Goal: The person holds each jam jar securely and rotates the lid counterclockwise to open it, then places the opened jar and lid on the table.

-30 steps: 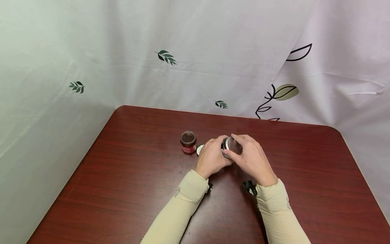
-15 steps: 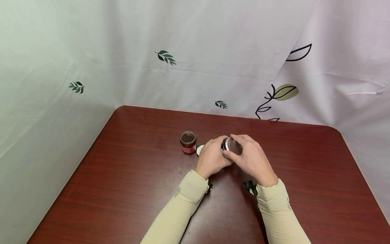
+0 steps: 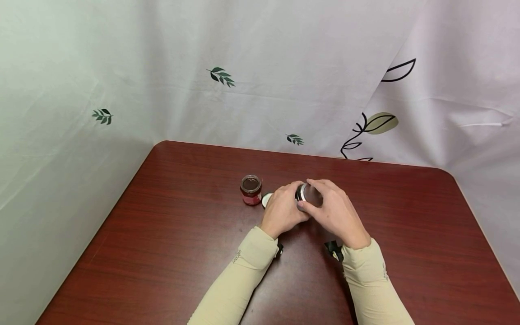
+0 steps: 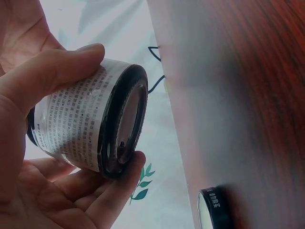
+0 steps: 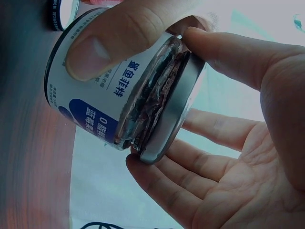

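A small glass jar (image 4: 78, 112) with a white and blue printed label lies tilted in my left hand (image 3: 284, 210), its base facing away in the left wrist view. The left thumb presses on the label, and the fingers curl round the underside. My right hand (image 3: 337, 210) grips the silver lid (image 5: 174, 107) at its rim, thumb and fingertips on opposite sides. Between lid and jar, the right wrist view shows a gap with dark residue on the glass neck. Whether the lid's thread is engaged cannot be told.
Left of the hands stands an open jar (image 3: 251, 194) with dark contents and a pinkish-red label. Beside it a loose lid (image 3: 266, 199), pale inside with a black rim, lies partly behind the left hand. A white patterned curtain (image 3: 260, 104) hangs behind the red-brown table (image 3: 174, 216).
The right fingertips have shifted very slightly round the lid's rim. Left hand, jar and the things on the table stay where they were.
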Demonstrator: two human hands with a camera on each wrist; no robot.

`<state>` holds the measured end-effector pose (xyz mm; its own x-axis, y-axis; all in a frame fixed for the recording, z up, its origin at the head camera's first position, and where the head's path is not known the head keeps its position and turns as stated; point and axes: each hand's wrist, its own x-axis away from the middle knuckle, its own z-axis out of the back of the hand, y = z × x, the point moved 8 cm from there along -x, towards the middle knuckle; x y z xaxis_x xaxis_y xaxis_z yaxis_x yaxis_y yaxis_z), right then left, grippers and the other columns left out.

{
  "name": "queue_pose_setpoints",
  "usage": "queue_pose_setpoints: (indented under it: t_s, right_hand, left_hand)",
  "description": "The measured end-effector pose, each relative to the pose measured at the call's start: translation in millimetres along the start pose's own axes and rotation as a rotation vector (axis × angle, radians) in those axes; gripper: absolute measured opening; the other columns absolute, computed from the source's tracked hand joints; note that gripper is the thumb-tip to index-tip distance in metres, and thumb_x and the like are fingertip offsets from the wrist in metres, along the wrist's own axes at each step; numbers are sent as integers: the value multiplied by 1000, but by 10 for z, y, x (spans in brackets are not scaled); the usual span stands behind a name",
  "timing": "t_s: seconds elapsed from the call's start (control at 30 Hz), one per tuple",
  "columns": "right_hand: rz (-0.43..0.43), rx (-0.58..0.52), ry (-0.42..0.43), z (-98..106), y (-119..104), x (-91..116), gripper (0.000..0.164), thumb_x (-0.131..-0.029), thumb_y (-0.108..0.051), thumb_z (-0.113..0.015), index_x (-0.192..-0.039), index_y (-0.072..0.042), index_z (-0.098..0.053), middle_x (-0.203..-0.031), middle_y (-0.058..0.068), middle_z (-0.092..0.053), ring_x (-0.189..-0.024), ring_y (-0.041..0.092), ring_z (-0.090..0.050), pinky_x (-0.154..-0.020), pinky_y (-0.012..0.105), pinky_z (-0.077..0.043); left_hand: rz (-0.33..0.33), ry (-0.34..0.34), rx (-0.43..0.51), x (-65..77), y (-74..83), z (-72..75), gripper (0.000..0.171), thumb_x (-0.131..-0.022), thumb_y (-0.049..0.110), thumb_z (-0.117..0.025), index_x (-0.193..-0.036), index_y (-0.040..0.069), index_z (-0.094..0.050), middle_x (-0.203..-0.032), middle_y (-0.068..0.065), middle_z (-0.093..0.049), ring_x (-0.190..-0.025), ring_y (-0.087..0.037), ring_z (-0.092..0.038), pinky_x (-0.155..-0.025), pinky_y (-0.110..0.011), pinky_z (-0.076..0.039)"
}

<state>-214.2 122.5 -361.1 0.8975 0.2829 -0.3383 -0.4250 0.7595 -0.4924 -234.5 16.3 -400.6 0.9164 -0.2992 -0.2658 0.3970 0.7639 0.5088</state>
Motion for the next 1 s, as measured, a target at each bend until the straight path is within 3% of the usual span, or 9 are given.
queue_pose_setpoints:
  t_s: [1.0]
  right_hand:
    - [4, 0, -23, -9, -10, 4, 55, -77, -29, -74, -124, -5, -56, -119, 10, -56, -109, 26, -53, -90, 41, -42]
  left_hand:
    - [-7, -5, 11, 1, -8, -18, 67, -62, 33, -79, -121, 12, -54, -105, 0, -63, -94, -17, -59, -82, -31, -47]
